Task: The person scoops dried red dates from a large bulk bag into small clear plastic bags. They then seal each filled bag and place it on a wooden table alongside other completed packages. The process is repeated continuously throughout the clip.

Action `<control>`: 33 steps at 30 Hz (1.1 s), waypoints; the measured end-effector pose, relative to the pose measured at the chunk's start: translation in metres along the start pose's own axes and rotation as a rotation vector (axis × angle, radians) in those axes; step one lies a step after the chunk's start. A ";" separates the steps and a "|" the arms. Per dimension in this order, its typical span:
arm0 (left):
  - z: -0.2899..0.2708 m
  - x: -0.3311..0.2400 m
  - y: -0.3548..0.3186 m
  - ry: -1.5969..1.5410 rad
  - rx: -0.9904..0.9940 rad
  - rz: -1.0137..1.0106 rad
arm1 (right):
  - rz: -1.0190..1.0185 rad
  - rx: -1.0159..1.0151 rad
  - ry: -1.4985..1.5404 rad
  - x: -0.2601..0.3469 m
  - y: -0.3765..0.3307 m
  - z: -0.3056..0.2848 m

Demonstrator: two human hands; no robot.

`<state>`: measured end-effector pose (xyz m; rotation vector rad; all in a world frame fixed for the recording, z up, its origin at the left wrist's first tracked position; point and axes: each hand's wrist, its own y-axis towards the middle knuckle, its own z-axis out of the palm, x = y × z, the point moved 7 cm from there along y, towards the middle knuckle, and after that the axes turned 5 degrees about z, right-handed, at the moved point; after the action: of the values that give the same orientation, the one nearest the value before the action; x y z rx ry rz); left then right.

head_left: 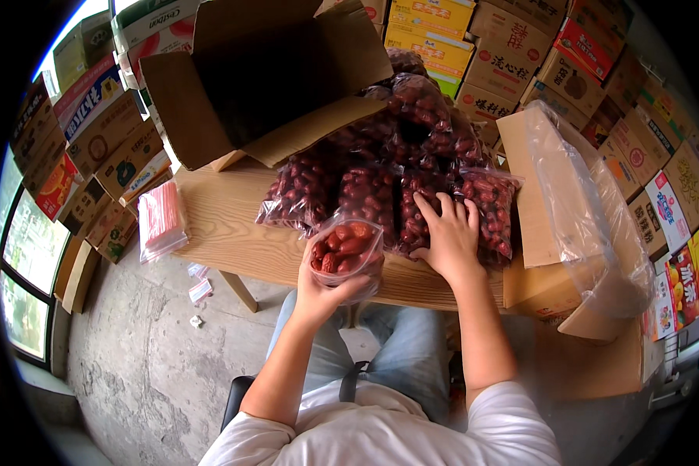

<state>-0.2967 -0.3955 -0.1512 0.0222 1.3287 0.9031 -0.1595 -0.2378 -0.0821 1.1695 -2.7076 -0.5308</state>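
Stack of red-and-white sachets (160, 220) at table edge (225, 233). Left hand (322, 291) wrapped around small bag of red dates (347, 250), held just above table's near edge. Right hand (448, 233) flat, fingers spread, pressing on heap of filled date bags (380, 167). Lined cardboard box (555, 202) alongside.

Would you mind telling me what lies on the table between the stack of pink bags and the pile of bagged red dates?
In the head view, only bare wooden tabletop lies between the stack of pink bags and the pile of bagged red dates.
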 end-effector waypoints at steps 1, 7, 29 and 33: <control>0.001 0.000 0.000 -0.006 0.004 -0.004 | -0.009 0.001 0.035 0.000 0.001 -0.003; -0.001 0.000 -0.002 0.005 -0.002 0.005 | -0.239 -0.070 0.308 0.038 0.020 -0.015; 0.004 -0.002 0.001 -0.013 0.035 0.014 | -0.265 -0.040 0.531 0.058 0.052 0.042; 0.003 -0.002 0.000 -0.033 0.009 0.002 | -0.246 0.099 0.443 0.061 0.057 0.033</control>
<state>-0.2937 -0.3955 -0.1484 0.0455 1.3021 0.8945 -0.2486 -0.2373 -0.0914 1.4558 -2.2507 -0.1377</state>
